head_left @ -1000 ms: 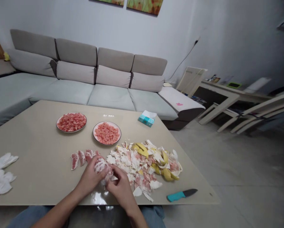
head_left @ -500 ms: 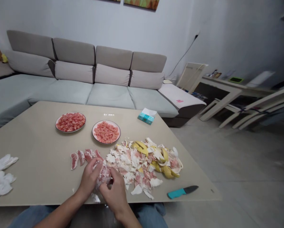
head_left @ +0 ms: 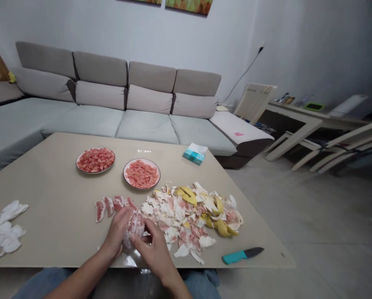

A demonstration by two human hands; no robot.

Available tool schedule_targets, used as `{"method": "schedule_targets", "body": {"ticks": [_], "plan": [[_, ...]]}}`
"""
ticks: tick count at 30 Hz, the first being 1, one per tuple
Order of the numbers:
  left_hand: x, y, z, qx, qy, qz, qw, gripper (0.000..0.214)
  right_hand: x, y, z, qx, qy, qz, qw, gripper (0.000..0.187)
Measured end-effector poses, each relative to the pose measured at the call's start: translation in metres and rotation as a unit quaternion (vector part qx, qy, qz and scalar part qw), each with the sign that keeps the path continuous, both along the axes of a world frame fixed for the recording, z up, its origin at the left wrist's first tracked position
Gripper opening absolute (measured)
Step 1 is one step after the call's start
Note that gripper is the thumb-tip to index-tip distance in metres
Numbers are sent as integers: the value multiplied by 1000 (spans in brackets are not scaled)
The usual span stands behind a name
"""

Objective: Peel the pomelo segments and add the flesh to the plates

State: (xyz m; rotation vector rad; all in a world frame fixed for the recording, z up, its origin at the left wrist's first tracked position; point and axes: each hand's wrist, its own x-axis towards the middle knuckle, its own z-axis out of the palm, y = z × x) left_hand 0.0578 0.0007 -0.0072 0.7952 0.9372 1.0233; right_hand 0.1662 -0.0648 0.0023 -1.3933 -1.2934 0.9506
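Fingers (head_left: 121,219) of the left hand (head_left: 115,240) are curled around a peeled pomelo (head_left: 134,229), while fingertips (head_left: 148,227) of the right hand (head_left: 153,247) are pressed, nearly closed, against its right flank; whether a strip of membrane is pinched between them cannot be told. The fruit is held between both hands, touching each, low over the near edge of a beige glass-topped table (head_left: 49,187). It is wrapped further by the left hand, which lies slightly nearer its bulk. Its long axis is tilted up and away from the person, its upper end pointed toward the far side of the table. Just beyond it, a row of pink pomelo segments (head_left: 111,207) is laid out; to its right, a heap of white pith and yellow rind (head_left: 186,218) is spread. A plate (head_left: 77,165) and a second plate (head_left: 142,159) of diced pink flesh are set farther off, and a teal-handled kitchen knife (head_left: 242,256) lies near the table's right edge.
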Motion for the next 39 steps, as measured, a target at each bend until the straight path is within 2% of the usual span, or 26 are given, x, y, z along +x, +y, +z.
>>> {"method": "schedule_targets", "body": {"ticks": [5,11,17,21,24,30,34,39], "plan": [[-1,2,3,-2,-9,12,1000,29,-3,1,-4,7,-27,5,1000,28],[2,2,7,-1,11,11,1000,31,-5,5,4,-10,-25,-17,999,28],[3,4,8,19,41,14,999,27,4,8,7,-21,-3,2,1000,14],[-1,7,5,50,68,19,996,22,2,9,3,-29,-23,-17,999,20],[-4,8,1,63,79,26,995,18,-1,9,0,-41,-1,-7,999,29],[1,7,-3,10,47,23,999,22,-6,11,-4,-47,61,-1,997,35],[4,7,-2,-38,7,22,999,27,-10,10,-9,-42,99,26,994,48],[3,7,-1,-90,-25,6,996,29,-5,6,-12,-33,73,47,996,51]]}}
